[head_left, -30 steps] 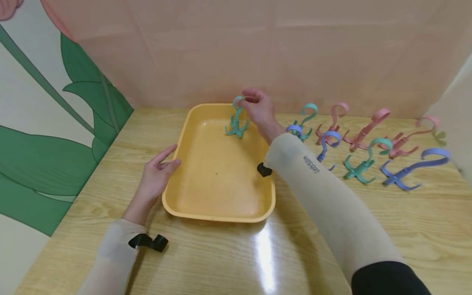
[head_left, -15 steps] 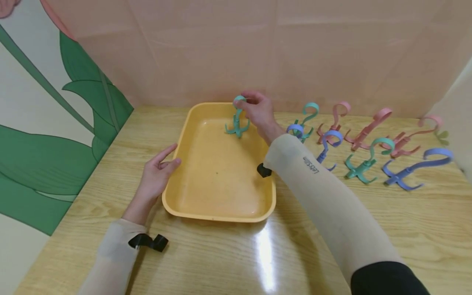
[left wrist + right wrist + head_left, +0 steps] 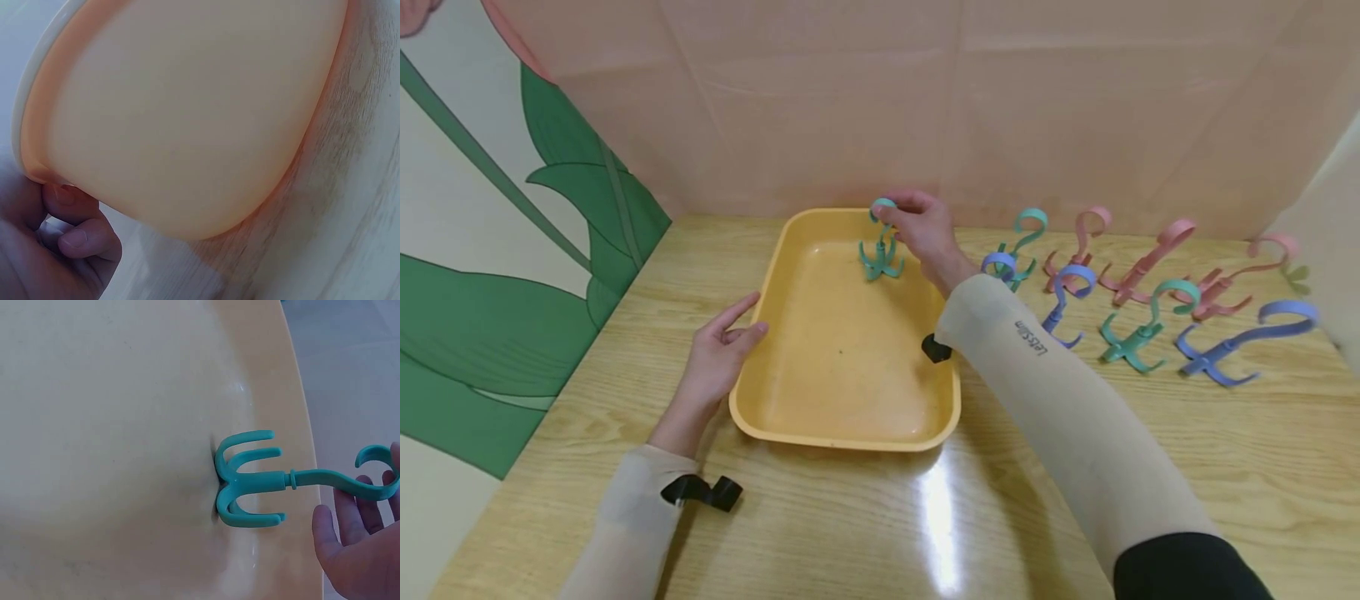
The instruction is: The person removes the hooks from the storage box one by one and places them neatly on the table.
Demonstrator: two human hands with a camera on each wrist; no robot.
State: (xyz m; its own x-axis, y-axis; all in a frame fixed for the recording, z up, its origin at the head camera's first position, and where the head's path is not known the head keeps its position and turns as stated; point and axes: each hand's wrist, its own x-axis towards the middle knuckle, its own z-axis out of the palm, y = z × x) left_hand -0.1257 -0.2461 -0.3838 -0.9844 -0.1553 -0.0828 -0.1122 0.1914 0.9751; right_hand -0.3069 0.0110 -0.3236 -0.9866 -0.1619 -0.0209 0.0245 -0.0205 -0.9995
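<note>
A yellow plastic tray point(image 3: 842, 375) sits on the wooden table in the head view. My left hand point(image 3: 718, 358) grips its left rim; in the left wrist view the fingers point(image 3: 84, 240) curl beneath the rim. Near the tray's far end, a teal multi-prong hanging hook point(image 3: 881, 265) stands prongs down. My right hand point(image 3: 928, 237) pinches the curved top of this hook. From the right wrist, the teal hook point(image 3: 256, 482) shows its upturned prongs at the tray floor, with my right hand point(image 3: 362, 544) round its bent upper end.
Right of the tray lie several similar hooks: a green one point(image 3: 1133, 343), blue ones point(image 3: 1240, 340) and pink ones point(image 3: 1138, 279). My right forearm point(image 3: 1052, 392) partly covers them. A pink sheet point(image 3: 820, 108) hangs behind the table point(image 3: 835, 517).
The teal hook has turned and leaned slightly, its top shifting a little left along with my right hand. My left hand keeps its place on the rim.
</note>
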